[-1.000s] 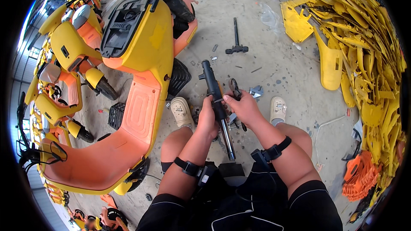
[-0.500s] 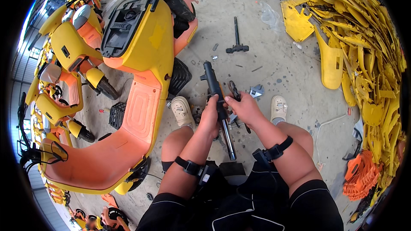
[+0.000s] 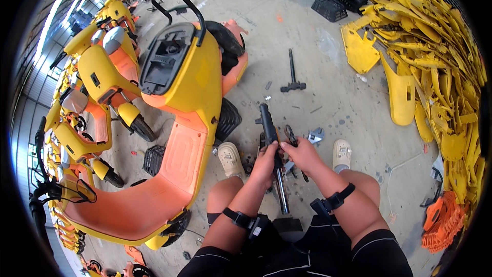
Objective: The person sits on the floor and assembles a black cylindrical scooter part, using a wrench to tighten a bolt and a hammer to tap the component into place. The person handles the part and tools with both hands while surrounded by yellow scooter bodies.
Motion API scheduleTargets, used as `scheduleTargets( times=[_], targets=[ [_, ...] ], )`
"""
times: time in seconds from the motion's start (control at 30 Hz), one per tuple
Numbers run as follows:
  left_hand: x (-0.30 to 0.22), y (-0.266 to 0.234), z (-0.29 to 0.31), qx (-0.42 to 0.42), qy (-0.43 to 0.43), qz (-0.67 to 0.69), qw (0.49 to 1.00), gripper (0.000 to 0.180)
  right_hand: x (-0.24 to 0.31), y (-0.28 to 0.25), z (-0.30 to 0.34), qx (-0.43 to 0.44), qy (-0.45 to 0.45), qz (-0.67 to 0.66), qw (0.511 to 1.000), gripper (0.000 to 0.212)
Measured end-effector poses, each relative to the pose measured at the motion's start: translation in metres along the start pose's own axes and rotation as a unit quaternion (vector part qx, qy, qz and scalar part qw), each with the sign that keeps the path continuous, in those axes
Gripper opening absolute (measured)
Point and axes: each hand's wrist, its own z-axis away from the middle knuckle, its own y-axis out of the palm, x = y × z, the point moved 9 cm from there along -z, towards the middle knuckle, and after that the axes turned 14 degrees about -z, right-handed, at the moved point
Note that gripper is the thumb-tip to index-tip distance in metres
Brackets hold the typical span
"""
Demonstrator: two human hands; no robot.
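Note:
Between my knees I hold a front fork leg, a black tube (image 3: 267, 119) with a shiny metal rod (image 3: 282, 195) at its near end, tilted slightly. My left hand (image 3: 264, 163) is closed round its middle. My right hand (image 3: 303, 155) is closed beside it, thumb near the tube, on a dark hand tool (image 3: 290, 134) with a looped end. Its other end shows below the palm; it looks like pliers, but its jaws are hard to make out. An adjustable wrench (image 3: 315, 135) lies on the floor just beyond my right hand.
A yellow and orange scooter body (image 3: 192, 90) stands close on my left, with more scooters (image 3: 110, 77) behind. Ahead lies a dark fork stem (image 3: 293, 86). Yellow panels (image 3: 425, 56) are heaped at right, near stacked orange parts (image 3: 443, 223). A black crate (image 3: 229, 120) sits by the scooter.
The whole view has shifted, so the scene sits lower and farther right. Both hands keep their hold on the fork leg and dark tool, with little visible change.

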Motion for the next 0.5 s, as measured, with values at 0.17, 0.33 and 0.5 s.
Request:
scheduleTargets(
  times=[0.17,0.33,0.5],
  targets=[
    [0.0,0.001,0.001,-0.005,0.015,-0.004,1.0,0.035,-0.002,0.0,-0.001,0.005,-0.012,-0.012,1.0,0.024],
    [-0.005,0.004,0.005,0.022,0.019,-0.019,0.999,0.034,-0.005,0.001,-0.002,-0.001,-0.003,-0.021,1.0,0.023],
    [0.006,-0.001,-0.002,0.004,-0.001,-0.034,0.999,0.035,0.0,0.004,0.002,-0.002,-0.018,-0.019,1.0,0.02]
  ],
)
